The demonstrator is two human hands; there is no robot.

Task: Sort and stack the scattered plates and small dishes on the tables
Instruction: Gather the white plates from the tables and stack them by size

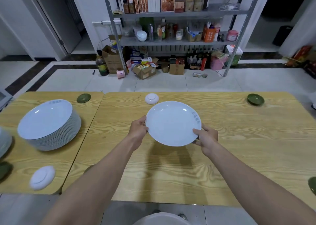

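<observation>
A large white plate (172,122) with faint blue lettering on its rim is held above the right table, tilted toward me. My left hand (138,128) grips its left edge and my right hand (206,137) grips its lower right edge, thumb on the rim. A tall stack of matching white plates (48,124) stands on the left table. Small dishes lie scattered: a white one upside down (151,98) at the far edge, another upside down (42,177) at the near left, a green one (83,98) on the left table and a green one (255,99) far right.
Two wooden tables (239,147) stand side by side with a narrow gap. Another plate stack (4,142) shows at the left border, a green dish (4,170) below it, and a green dish (312,185) at the right border. A metal shelf (171,41) with goods stands behind.
</observation>
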